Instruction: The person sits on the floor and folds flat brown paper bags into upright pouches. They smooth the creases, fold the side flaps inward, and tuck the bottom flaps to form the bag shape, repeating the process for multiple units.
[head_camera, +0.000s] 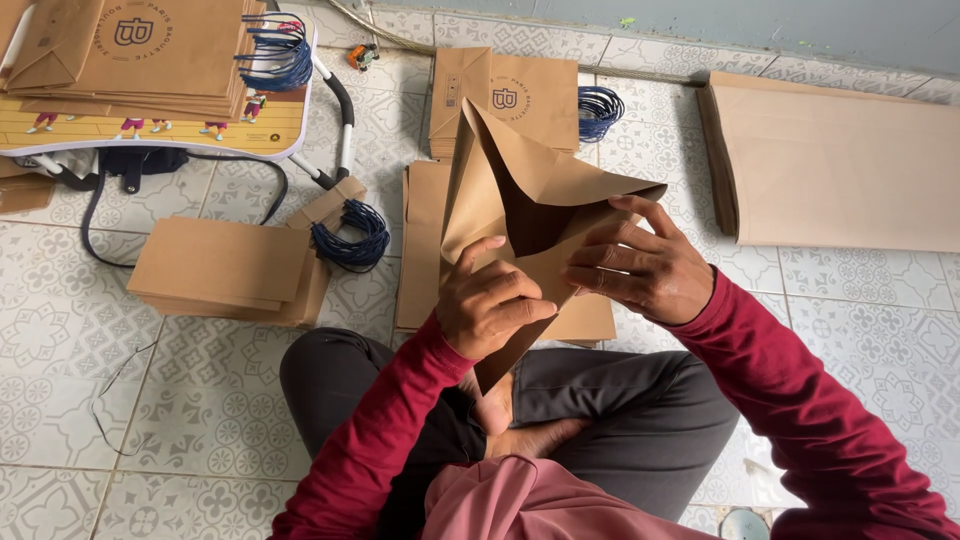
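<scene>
Bag: brown paper bag (520, 190) being held open at centre, above the lap.
Left hand (490, 305): pinching its lower fold.
Right hand (640, 265): gripping the 3 o'clock edge.
Handling: likely light, stiff, creasing easily; best held along folds.
Surroundings: flat bag stack (225, 268) at 9 o'clock; blue cord handles (352, 235) lying beside it.
</scene>
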